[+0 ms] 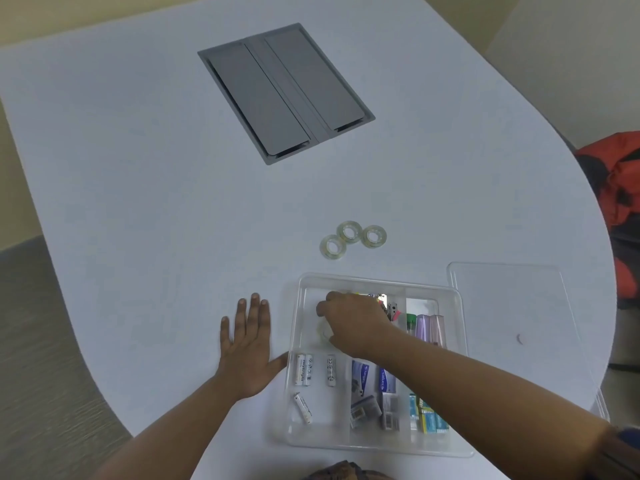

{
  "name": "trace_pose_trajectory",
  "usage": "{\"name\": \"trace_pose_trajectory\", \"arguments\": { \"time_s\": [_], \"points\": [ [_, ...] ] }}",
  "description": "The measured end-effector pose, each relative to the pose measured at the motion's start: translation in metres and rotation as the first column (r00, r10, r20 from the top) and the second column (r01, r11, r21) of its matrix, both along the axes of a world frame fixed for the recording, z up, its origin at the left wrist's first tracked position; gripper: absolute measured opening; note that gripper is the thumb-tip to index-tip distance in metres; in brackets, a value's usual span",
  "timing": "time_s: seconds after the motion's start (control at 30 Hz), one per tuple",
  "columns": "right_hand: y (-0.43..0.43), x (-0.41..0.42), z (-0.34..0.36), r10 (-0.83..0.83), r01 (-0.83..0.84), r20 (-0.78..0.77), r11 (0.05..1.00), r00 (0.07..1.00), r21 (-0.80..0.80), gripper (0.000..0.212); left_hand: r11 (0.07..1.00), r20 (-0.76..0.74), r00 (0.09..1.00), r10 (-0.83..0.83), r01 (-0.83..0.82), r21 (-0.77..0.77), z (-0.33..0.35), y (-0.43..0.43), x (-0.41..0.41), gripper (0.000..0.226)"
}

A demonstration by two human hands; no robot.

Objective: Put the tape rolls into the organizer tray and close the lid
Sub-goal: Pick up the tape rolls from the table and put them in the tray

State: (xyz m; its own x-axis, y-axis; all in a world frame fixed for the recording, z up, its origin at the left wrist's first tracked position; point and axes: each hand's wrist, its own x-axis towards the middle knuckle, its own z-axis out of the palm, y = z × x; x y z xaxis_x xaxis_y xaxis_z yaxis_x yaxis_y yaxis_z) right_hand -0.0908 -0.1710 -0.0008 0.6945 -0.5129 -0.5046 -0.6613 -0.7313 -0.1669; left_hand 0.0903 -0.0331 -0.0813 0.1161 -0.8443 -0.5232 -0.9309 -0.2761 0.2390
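Note:
Three clear tape rolls (352, 236) lie together on the white table just beyond the clear organizer tray (377, 281). My right hand (355, 320) reaches into the tray's far left compartment, fingers curled around a fourth tape roll (324, 331) that peeks out below them. My left hand (248, 344) rests flat on the table, fingers spread, its thumb touching the tray's left wall. The clear lid (512, 306) lies flat on the table to the right of the tray.
The tray also holds white batteries (304, 369), small boxes (372, 386) and coloured tubes (429, 327). A grey cable hatch (285, 93) is set into the table farther away. A red and black bag (620, 188) sits off the table's right edge.

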Motion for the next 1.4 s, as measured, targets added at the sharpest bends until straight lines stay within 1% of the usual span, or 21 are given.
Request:
{"name": "trace_pose_trajectory", "arguments": {
  "time_s": [0.1,0.23,0.33,0.43,0.53,0.6,0.67,0.77,0.93,1.03,1.07,1.13,1.17,1.23,1.33,1.4],
  "points": [
    [-0.014,-0.002,0.010,-0.145,0.139,0.148,0.989,0.978,0.049,0.035,1.000,0.008,1.000,-0.001,0.001,-0.005,0.000,0.000,0.000,0.104],
    [-0.052,-0.011,0.022,-0.354,0.372,0.319,0.928,0.879,0.004,0.026,1.000,0.013,1.000,0.002,-0.002,-0.006,-0.001,0.001,-0.001,0.105],
    [-0.087,-0.023,0.016,-0.482,0.524,0.356,0.851,0.801,-0.025,0.025,1.000,0.008,1.000,-0.001,0.001,0.004,0.000,0.001,-0.001,0.110],
    [-0.115,-0.035,-0.001,-0.592,0.629,0.309,0.777,0.745,-0.026,0.039,1.000,0.003,1.000,-0.002,0.002,0.007,0.002,0.001,-0.002,0.113],
    [-0.131,-0.041,-0.019,-0.630,0.658,0.250,0.752,0.735,-0.039,0.057,1.000,0.002,1.000,0.003,-0.003,0.007,0.001,0.001,-0.001,0.114],
    [-0.137,-0.042,-0.028,-0.651,0.675,0.237,0.738,0.721,-0.028,0.062,1.000,0.005,1.000,0.001,-0.001,0.007,0.001,0.001,-0.001,0.113],
    [-0.140,-0.040,-0.033,-0.674,0.693,0.227,0.721,0.703,-0.008,0.062,1.000,0.002,1.000,0.001,-0.001,0.000,0.001,0.001,-0.002,0.113],
    [-0.140,-0.036,-0.038,-0.673,0.688,0.213,0.726,0.708,0.007,0.055,1.000,0.012,1.000,-0.005,0.005,0.002,0.000,0.001,-0.001,0.111],
    [-0.133,-0.039,-0.032,-0.700,0.722,0.215,0.691,0.681,-0.036,0.050,1.000,0.014,1.000,-0.007,0.007,0.001,-0.002,0.002,-0.001,0.110],
    [-0.123,-0.040,-0.017,-0.735,0.770,0.305,0.638,0.606,0.008,0.047,1.000,0.025,1.000,-0.009,0.008,0.002,-0.003,0.001,-0.001,0.109],
    [-0.118,-0.040,-0.011,-0.733,0.772,0.352,0.634,0.582,0.042,0.047,1.000,0.024,1.000,-0.006,0.006,0.004,-0.003,0.000,-0.001,0.108],
    [-0.101,-0.039,0.002,-0.707,0.746,0.436,0.656,0.556,0.112,0.047,1.000,0.018,1.000,-0.011,0.011,0.015,-0.001,0.001,0.000,0.105],
    [-0.089,-0.038,0.008,-0.688,0.724,0.465,0.677,0.557,0.136,0.046,1.000,0.014,1.000,-0.015,0.015,0.017,-0.001,0.000,0.000,0.106],
    [-0.064,-0.036,0.016,-0.638,0.660,0.477,0.736,0.604,0.150,0.048,1.000,0.000,1.000,-0.011,0.011,0.018,-0.001,0.000,0.000,0.108],
    [-0.028,-0.034,0.018,-0.518,0.525,0.422,0.844,0.744,0.109,0.053,1.000,-0.002,1.000,-0.012,0.012,0.016,0.000,0.000,0.000,0.107],
    [-0.011,-0.031,0.012,-0.437,0.439,0.366,0.895,0.822,0.083,0.055,1.000,-0.006,1.000,-0.004,0.004,0.009,0.000,0.000,0.000,0.105]
  ]
}}
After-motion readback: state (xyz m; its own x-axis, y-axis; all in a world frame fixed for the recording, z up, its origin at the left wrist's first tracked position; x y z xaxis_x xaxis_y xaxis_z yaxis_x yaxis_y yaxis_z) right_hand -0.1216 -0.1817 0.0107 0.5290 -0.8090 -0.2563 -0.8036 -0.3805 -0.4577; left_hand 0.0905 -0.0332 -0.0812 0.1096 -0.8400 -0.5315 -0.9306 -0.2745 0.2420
